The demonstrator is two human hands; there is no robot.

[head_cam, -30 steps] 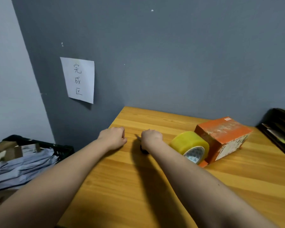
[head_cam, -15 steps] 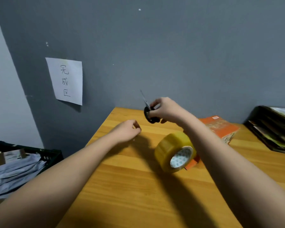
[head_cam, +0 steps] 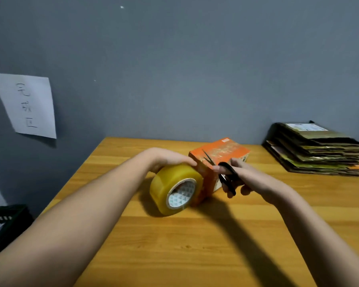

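Observation:
A fat roll of yellowish clear tape (head_cam: pixel 175 188) stands on its edge on the wooden table (head_cam: pixel 195 245), leaning against an orange box (head_cam: pixel 220 154). My left hand (head_cam: pixel 168 157) rests on top of the roll, fingers reaching to the box's near corner. My right hand (head_cam: pixel 248 177) grips black-handled scissors (head_cam: pixel 226 175) just right of the roll, fingers through the loops. The blades point up and left across the box's front.
A stack of flattened dark cardboard mailers (head_cam: pixel 315 150) lies at the table's back right. A white paper sign (head_cam: pixel 27 104) hangs on the grey wall at left. A black crate (head_cam: pixel 6 220) with grey bags sits beside the table's left edge.
My right hand lifted the scissors off the table and carried them right, down in front of the box. My left hand moved from the bare table onto the tape roll.

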